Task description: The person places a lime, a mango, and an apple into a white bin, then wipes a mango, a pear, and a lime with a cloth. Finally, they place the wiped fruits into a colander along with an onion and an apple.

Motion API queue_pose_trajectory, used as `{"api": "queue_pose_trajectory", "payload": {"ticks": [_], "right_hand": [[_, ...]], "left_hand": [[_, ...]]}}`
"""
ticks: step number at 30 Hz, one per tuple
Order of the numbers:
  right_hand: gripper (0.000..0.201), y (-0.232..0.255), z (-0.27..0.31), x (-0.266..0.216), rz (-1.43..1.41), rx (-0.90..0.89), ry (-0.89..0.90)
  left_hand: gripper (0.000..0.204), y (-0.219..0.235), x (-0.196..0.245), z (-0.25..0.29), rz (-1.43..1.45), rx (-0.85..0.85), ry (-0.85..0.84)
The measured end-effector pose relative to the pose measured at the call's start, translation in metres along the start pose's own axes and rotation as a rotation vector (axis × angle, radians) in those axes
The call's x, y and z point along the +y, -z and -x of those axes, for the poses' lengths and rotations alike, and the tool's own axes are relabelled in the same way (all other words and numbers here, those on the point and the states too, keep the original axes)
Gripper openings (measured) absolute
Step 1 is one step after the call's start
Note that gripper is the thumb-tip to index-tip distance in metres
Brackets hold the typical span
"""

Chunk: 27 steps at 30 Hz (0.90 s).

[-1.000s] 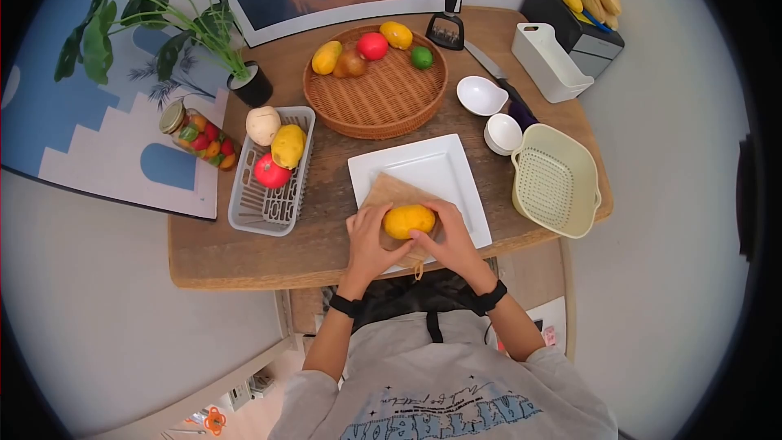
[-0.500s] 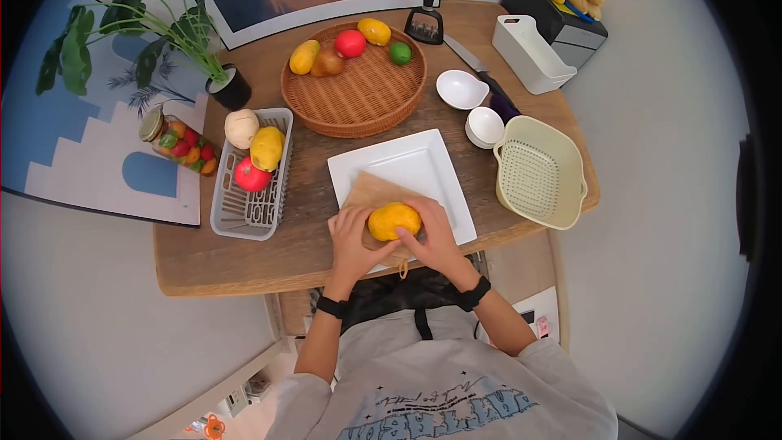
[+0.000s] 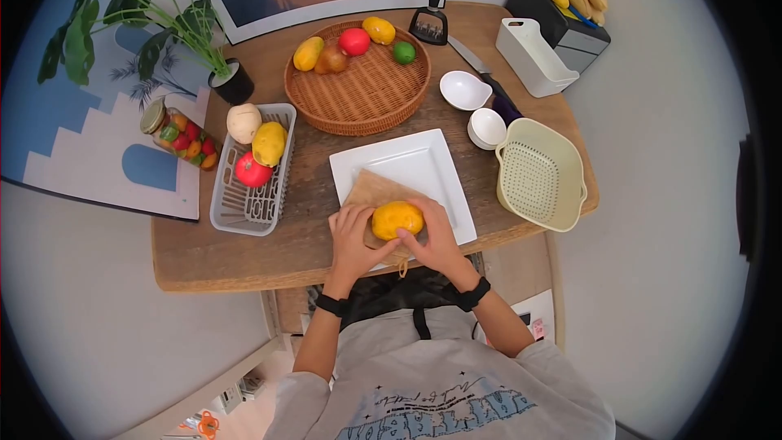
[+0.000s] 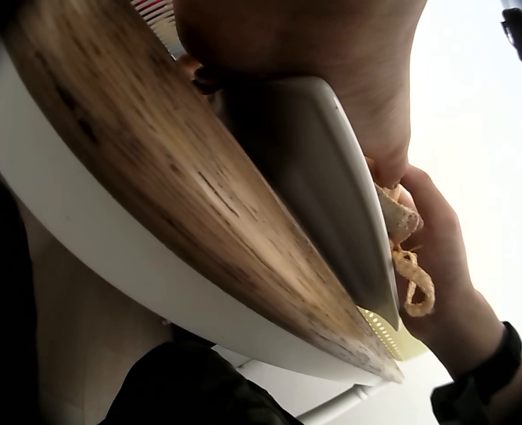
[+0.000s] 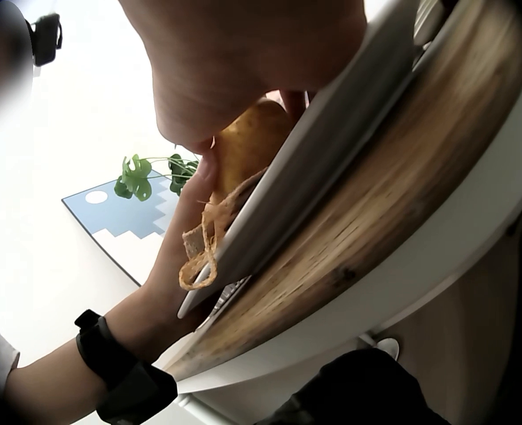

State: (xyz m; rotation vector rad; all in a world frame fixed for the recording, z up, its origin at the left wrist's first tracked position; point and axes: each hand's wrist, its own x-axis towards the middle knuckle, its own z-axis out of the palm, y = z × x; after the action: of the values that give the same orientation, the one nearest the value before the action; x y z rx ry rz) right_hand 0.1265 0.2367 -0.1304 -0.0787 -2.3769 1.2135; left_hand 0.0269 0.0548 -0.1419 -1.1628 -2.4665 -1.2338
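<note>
Your left hand (image 3: 353, 244) and right hand (image 3: 438, 241) have fingers curled round the yellow fruit (image 3: 397, 220), its underside hidden, tan cloth (image 3: 371, 188) partly covered.

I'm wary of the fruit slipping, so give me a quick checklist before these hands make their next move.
1. Both hands at the fruit: ok. The left hand and right hand are on either side of the yellow fruit.
2. Cloth under the fruit: ok. The brown cloth lies beneath it, on the plate.
3. Cloth wholly inside the plate: not ok. Its loop hangs past the near rim.
4. Underside of the fruit sound: cannot tell; it is hidden.
5. Knife away from the hands: ok. The knife lies toward the table's far side.
</note>
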Motion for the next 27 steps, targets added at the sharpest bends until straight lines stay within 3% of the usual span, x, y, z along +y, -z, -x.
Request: {"api": "queue_pose_trajectory", "payload": {"ticks": [6, 18, 21, 27], "right_hand": [[0.053, -0.003, 0.001, 0.004, -0.034, 0.001, -0.089], [0.048, 0.003, -0.002, 0.000, -0.068, -0.020, -0.029], [0.044, 0.000, -0.001, 0.001, -0.083, 0.003, -0.123], [0.043, -0.001, 0.000, 0.004, -0.070, 0.017, -0.082]], "left_hand": [[0.069, 0.004, 0.009, -0.004, 0.019, 0.012, 0.007], [0.068, 0.004, 0.004, -0.001, 0.023, -0.007, 0.001], [0.067, 0.004, 0.009, -0.003, 0.019, 0.022, 0.001], [0.068, 0.000, 0.002, 0.001, 0.000, 0.014, -0.008]]}}
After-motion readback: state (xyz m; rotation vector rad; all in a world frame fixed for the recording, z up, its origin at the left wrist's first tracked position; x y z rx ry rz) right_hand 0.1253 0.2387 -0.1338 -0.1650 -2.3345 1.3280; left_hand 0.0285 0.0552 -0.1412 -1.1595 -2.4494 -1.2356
